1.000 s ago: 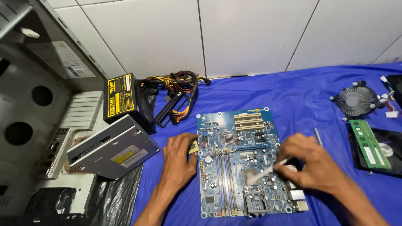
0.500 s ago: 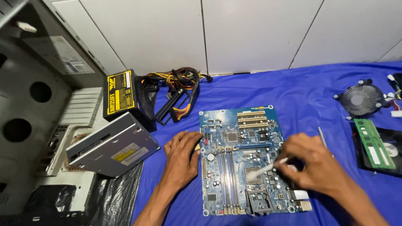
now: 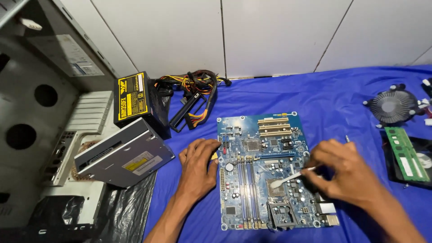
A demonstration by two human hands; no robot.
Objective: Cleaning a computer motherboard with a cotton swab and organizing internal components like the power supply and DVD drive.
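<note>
A blue computer motherboard (image 3: 265, 148) lies flat on a blue cloth (image 3: 315, 96). My left hand (image 3: 198, 166) rests flat on the cloth, fingers against the board's left edge. My right hand (image 3: 346, 173) is closed on a thin white swab stick (image 3: 290, 177). The stick's tip touches the board just above the processor socket (image 3: 278, 189). My right hand covers part of the board's right side.
An open grey computer case (image 3: 36, 117) stands at left, with an optical drive (image 3: 123, 155) leaning out of it. A black power supply (image 3: 135, 101) with bundled cables (image 3: 198, 90) sits behind. A cooler fan (image 3: 395, 105) and a green memory stick (image 3: 407, 153) lie at right.
The view has shifted slightly, so everything sits a little to the right in the picture. Both hands keep their places on the board; the swab tip stays by the socket.
</note>
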